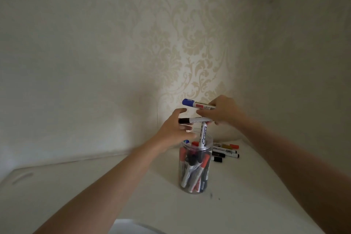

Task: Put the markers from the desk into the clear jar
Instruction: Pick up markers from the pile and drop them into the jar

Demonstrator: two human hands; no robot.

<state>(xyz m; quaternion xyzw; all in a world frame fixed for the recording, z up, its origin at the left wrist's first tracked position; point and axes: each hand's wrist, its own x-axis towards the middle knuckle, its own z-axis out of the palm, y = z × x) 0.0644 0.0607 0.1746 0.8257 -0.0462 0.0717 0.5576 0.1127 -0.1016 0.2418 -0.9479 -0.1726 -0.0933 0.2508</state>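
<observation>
Above the jar [195, 167] — right hand [226, 112] holds three markers [197, 105].

Clear cylindrical plastic jar [195, 167]: on white desk [256, 195], centre, holding upright markers [191, 173]. Loose white-barrelled markers [226, 153]: on desk, just right and far of jar. Both hands above jar mouth.

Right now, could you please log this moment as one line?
right hand: holds markers | left hand: open above clear jar | loose markers: on desk
</observation>
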